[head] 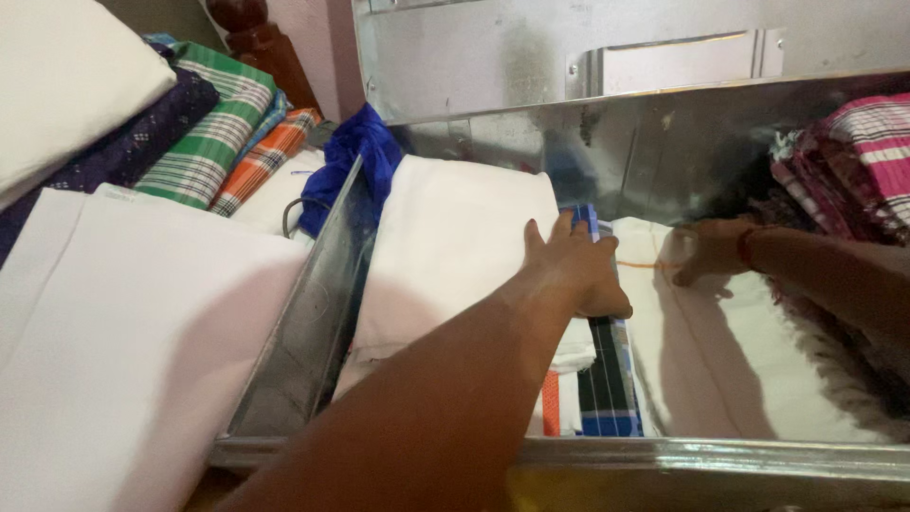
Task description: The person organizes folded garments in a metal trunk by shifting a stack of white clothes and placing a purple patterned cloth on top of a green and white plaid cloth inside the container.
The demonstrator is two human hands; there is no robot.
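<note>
An open metal trunk [284, 370] holds folded cloths. My left hand [573, 270] reaches in from the near side and lies flat on the right edge of a white folded stack [445, 246], its fingers over a blue checked cloth [607, 379] wedged upright beside it. My right hand [706, 251], with a red thread on the wrist, comes in from the right. Its curled fingers rest on another white folded cloth [720, 360]. The shade hides whether those fingers pinch the fabric.
The trunk's lid [531, 57] stands raised behind. Pink striped fabrics [863, 152] pile up at the trunk's right end. Outside, to the left, lie a large white cloth [123, 332], green and orange checked cloths [218, 133], a blue cloth [355, 152] and a dark wooden post [261, 43].
</note>
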